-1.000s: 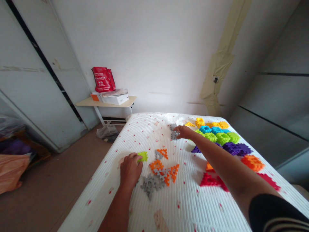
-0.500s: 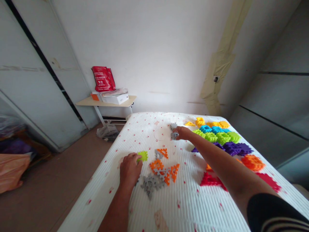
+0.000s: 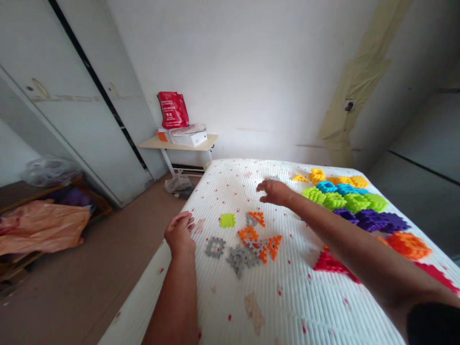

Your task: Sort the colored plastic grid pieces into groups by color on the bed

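My left hand (image 3: 180, 233) hovers near the left edge of the bed, fingers loosely bent and apart, nothing in them. To its right lies a lime-green square interlocking tile (image 3: 227, 220), clear of the fingers. A grey square frame tile (image 3: 215, 247) and a pile of grey tiles (image 3: 239, 258) sit nearer me. Beside them are orange triangle tiles (image 3: 273, 246), some joined with grey ones. My right hand (image 3: 276, 191) reaches over the far middle with fingers spread and holding nothing visible. Just behind it, grey tiles (image 3: 273, 178) are partly hidden by the hand.
Colour-sorted tile stacks fill the right side: yellow (image 3: 317, 176), blue (image 3: 327, 186), lime green (image 3: 357, 202), purple (image 3: 373, 220), orange (image 3: 409, 245) and red (image 3: 332, 262). A small table (image 3: 153, 142) with a red bag (image 3: 173, 111) stands against the wall beyond the bed (image 3: 230, 179).
My left hand has let go of the lime-green tile and drawn left, uncovering a grey frame tile. My right hand's fingers have opened away from the grey tiles. The view has turned left.
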Demonstrator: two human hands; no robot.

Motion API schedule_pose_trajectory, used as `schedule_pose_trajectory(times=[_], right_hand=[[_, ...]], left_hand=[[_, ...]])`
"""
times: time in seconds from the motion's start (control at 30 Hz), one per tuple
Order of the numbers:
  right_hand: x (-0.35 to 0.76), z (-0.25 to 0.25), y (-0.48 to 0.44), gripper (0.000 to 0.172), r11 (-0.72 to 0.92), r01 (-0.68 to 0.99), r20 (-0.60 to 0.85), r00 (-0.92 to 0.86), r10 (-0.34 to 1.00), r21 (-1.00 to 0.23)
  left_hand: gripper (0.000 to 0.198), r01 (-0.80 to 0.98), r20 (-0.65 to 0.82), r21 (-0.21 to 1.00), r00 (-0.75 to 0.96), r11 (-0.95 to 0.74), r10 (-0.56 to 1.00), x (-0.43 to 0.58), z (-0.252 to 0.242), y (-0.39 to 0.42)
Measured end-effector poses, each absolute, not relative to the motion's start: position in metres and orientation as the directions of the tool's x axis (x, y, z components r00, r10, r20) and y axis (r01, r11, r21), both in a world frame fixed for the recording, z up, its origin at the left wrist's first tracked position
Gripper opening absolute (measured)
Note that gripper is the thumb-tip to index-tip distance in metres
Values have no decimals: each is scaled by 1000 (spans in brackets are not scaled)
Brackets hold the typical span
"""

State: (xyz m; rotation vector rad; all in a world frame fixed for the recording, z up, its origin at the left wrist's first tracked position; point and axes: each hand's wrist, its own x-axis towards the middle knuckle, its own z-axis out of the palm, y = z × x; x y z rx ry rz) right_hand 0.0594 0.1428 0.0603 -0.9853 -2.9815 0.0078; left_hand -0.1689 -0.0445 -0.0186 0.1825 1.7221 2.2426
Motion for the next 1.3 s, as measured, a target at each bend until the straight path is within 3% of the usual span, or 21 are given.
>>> schedule_pose_trajectory(times=[0.1,0.23,0.37,0.6,0.73,0.87,0.93,1.0,1.1,1.2,1.3], right_hand=[[30,65,88,27,887,456,0,-889,457,-73],[-1,49,21,35,952,300,-26,-954,299,-65],[-13,22,-13,49,959,283,-20,-959,283,-10],[-15,17,-19,27,959,283,14,-959,283,4],[-4,43,9,25,928,367,46,-928,370,-61],[31,75,57,30,795,590,99,-791,604,-143],[55,83,82,33,731,651,13,-745,667,-205],[77,82,103,37,659,707,-183,-705,685,-258],[103,68,120,40,606,771,-316,-635,705,-194],[115,50,124,37,609,783,-309,-615,726,-126],[118,40,119,38,620,784,-218,-612,760,-40]], left_hand=[[21,-162,-85,955,-952,-248,294,-172,-21,-45],[21,-165,-91,952,-958,-259,273,-173,-24,-45],[22,-162,-93,950,-962,-265,256,-174,-25,-43],[23,-133,-64,952,-968,-276,244,-175,-29,-38],[21,-83,-17,963,-968,-255,249,-174,-30,-37],[21,77,118,989,-931,-129,345,-163,-26,-37],[21,243,234,969,-852,-42,468,-153,-24,-37],[22,441,354,898,-709,-10,610,-140,-21,-37],[26,659,431,750,-424,-55,796,-119,-19,-35],[31,794,373,598,-156,-108,915,-103,-18,-33],[28,862,301,491,-32,-126,953,-94,-17,-33]])
